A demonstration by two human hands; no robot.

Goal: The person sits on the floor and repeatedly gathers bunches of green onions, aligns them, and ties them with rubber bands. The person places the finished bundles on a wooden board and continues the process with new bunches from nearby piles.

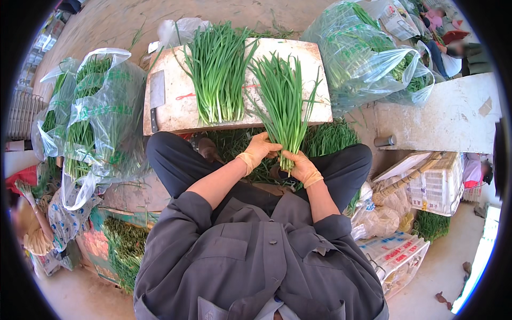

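My right hand (302, 166), in a thin rubber glove, grips the pale lower ends of a bunch of garlic chives (282, 96), whose leaves fan out over the board. My gloved left hand (260, 150) has its fingers at the left side of the same stems; whether it grips any is unclear. A larger pile of green chives (220, 76) lies on the worn white board (172, 108). At the board's left lies a cleaver (157, 96) with a black handle. A red tie (185, 96) lies between cleaver and pile, and another red strip shows right of the pile.
Plastic bags of chives stand left (104, 116) and right (352, 56) of the board. More chives (332, 138) lie below its front edge. Crates (436, 184) and a metal cup (385, 141) are at right. A co-worker (40, 228) is at far left; other people are at upper right.
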